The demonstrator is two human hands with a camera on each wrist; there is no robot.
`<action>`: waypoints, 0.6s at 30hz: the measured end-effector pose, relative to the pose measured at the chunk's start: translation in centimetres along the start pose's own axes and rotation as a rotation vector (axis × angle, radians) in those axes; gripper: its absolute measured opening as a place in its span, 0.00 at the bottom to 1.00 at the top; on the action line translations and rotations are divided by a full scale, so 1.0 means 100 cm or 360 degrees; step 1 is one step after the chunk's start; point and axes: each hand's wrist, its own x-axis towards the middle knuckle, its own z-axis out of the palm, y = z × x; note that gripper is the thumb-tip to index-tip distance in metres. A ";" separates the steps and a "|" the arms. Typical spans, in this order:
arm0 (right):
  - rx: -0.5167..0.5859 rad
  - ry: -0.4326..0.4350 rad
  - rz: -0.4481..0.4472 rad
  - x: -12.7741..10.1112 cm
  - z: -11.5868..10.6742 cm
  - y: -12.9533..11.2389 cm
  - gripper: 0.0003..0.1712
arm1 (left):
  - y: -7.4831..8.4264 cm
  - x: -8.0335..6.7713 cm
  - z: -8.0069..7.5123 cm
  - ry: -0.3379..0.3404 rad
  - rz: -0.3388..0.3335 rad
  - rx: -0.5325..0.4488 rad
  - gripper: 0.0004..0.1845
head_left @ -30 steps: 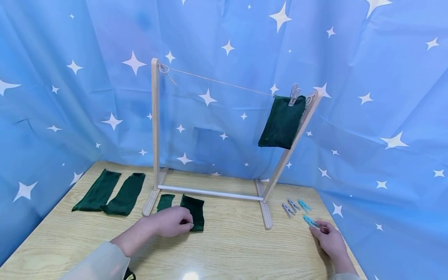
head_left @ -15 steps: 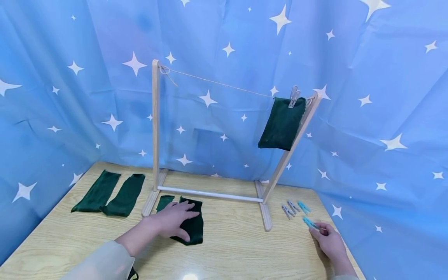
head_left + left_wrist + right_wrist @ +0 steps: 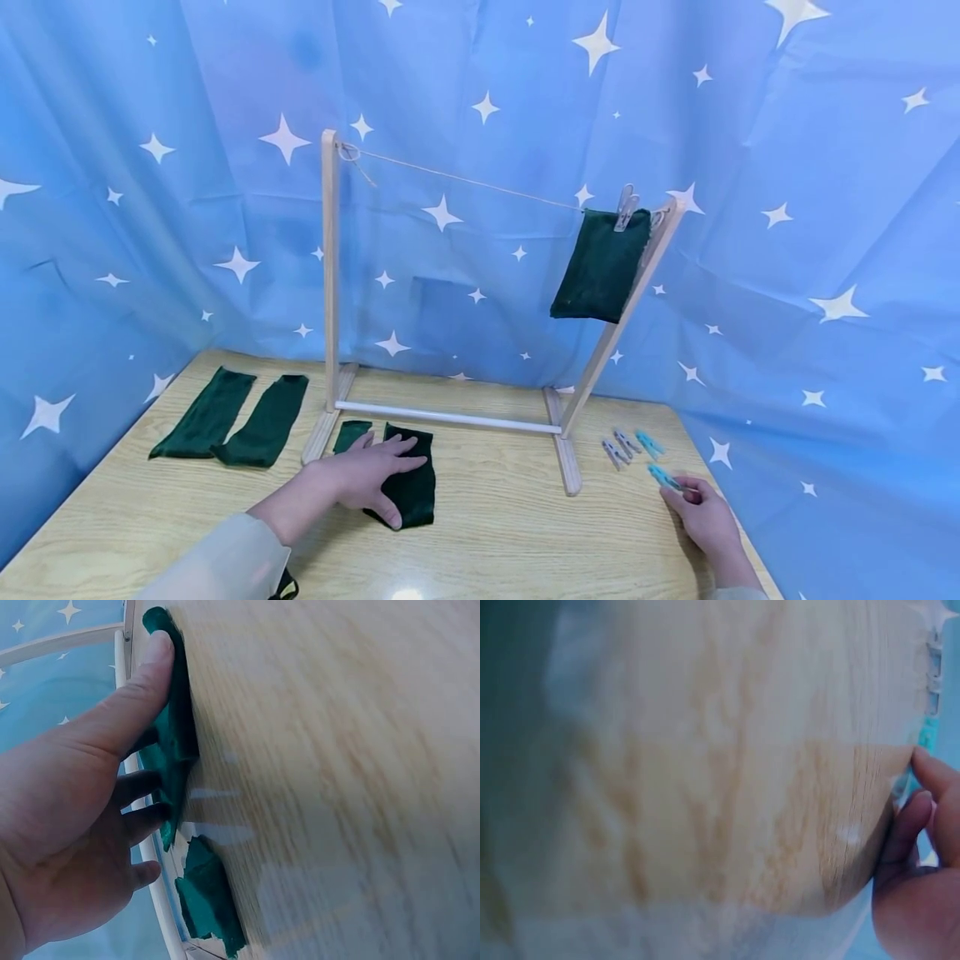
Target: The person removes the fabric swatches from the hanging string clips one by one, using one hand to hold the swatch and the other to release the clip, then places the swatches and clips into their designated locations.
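Star-printed blue curtains back the wooden drying rack. Just before its base, the left hand presses flat on a dark green cloth; right of it, the right hand apparently pinches a turquoise clothespin.

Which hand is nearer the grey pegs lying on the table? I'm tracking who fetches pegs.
Right. The right hand pinches a blue peg just in front of the grey pegs; the left hand presses a green cloth beyond the rack's foot.
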 end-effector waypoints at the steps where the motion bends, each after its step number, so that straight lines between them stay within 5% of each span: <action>1: 0.0002 -0.0002 0.0002 0.000 0.000 0.000 0.50 | 0.000 0.000 0.000 -0.0001 -0.0001 0.0001 0.50; 18: 0.0052 -0.0036 0.0021 -0.001 -0.003 0.002 0.56 | -0.001 0.001 -0.001 -0.0009 0.0003 0.0024 0.47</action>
